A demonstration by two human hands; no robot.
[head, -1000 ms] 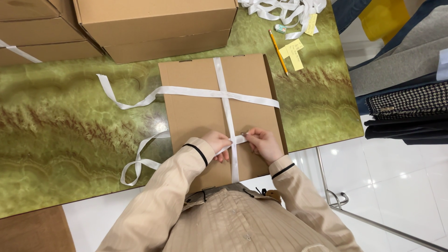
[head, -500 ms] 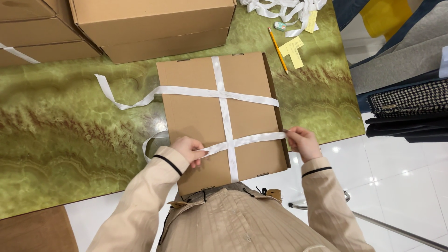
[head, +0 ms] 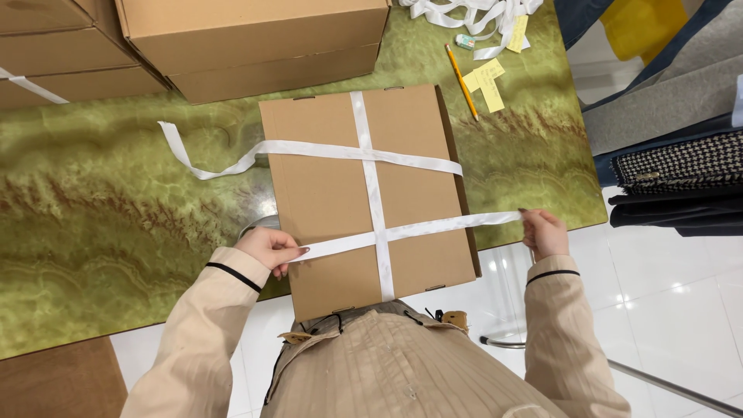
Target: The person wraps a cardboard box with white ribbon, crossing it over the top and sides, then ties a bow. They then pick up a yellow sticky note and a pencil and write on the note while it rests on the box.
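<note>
A flat brown cardboard box (head: 325, 193) lies on the green marbled table (head: 108, 232), overhanging its near edge. White ribbon (head: 371, 186) crosses the lid lengthwise and sideways, and a loose tail trails off to the left. My left hand (head: 267, 249) pinches one ribbon end at the box's left side. My right hand (head: 546, 232) pinches the other end, out past the box's right edge. The ribbon runs taut between them across the near part of the lid.
Larger cardboard boxes (head: 255, 39) are stacked at the table's far edge. A pencil (head: 461, 80), yellow sticky notes (head: 486, 83) and a heap of white ribbon (head: 472, 15) lie at the far right. Folded fabrics (head: 681, 170) rest to the right. White tiled floor lies below.
Both hands started together at the middle of the lid. They have pulled apart, left hand to the left and right hand beyond the box edge, stretching the ribbon tight.
</note>
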